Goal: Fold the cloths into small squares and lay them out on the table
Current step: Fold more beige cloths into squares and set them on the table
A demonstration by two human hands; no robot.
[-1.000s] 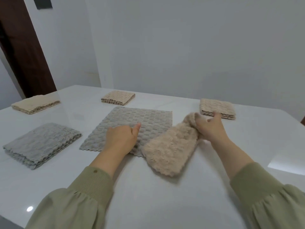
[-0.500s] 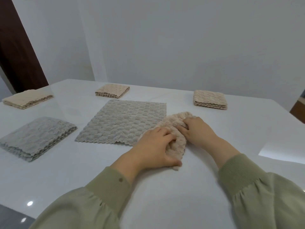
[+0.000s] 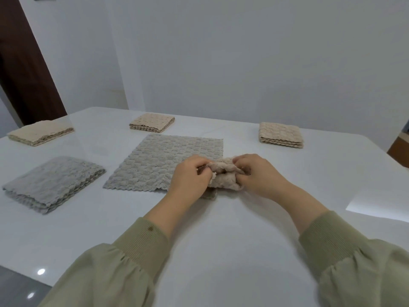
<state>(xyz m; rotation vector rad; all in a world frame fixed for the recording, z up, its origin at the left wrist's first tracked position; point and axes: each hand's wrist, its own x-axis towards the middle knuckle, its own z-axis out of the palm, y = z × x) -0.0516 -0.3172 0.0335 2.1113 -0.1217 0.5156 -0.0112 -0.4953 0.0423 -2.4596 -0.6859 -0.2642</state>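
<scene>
**Now gripping a bunched beige cloth in both hands**

Grips the beige cloth (image 3: 223, 177) with the left hand (image 3: 190, 178) at the cloth's left end, fingers curled over the top edge and pinching it. Grips the same cloth with the right hand (image 3: 259, 176) at the right end, fingers curled down into the folds. Holds it as a thick, crumpled wad between the two hands, knuckles up, hands close together. Has the wad low over the tabletop (image 3: 221, 229), near the middle; cannot tell whether resting on it or just lifted.

Covers with the left hand and the wad the near right corner of the grey cloth (image 3: 163, 165), spread flat and unfolded just beyond and to the left, scalloped edge toward the camera.

Further left, well apart from the hands, shows a grey pile (image 3: 53, 182), folded in several layers with wavy edges. Along the far side, shows three folded beige pieces set well apart: the left beige pile (image 3: 41, 134) near the far left edge, the middle beige pile (image 3: 152, 122) just behind the grey cloth, and the right beige pile (image 3: 280, 135) beyond the right hand.

Nearest the camera, shows olive-green sleeves (image 3: 124, 262) with ribbed cuffs on both forearms. Behind the tabletop, shows a pale wall (image 3: 243, 63) and a dark brown door (image 3: 22, 69) at far left.
</scene>
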